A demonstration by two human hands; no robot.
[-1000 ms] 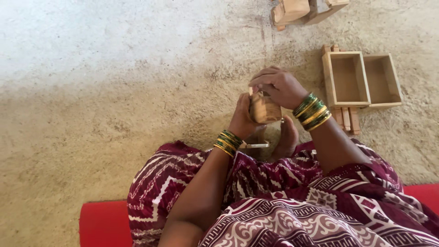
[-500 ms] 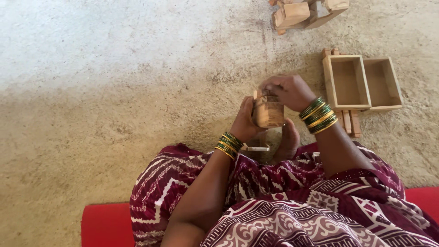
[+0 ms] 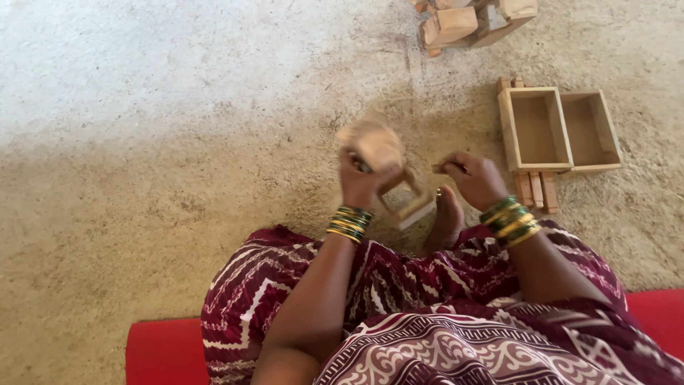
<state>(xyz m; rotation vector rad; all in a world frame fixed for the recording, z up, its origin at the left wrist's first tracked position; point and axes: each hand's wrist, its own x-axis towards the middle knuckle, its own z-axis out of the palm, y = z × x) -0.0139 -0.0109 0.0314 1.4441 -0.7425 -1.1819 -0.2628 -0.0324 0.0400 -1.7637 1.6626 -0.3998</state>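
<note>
You are gripping a small wooden box [image 3: 381,153] in your left hand [image 3: 363,182], lifting it above the floor [image 3: 178,157] just ahead of your foot [image 3: 445,221], blurred. Your right hand [image 3: 474,178] is pinching something tiny I cannot make out. Two open boxes [image 3: 556,128] are sitting finished beside slats [image 3: 536,191]; a block pile [image 3: 470,21] is waiting beyond.

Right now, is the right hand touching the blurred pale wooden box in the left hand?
Apart. The head view shows bare sandy floor between the right hand and the pale wooden box that the left hand holds.
</note>
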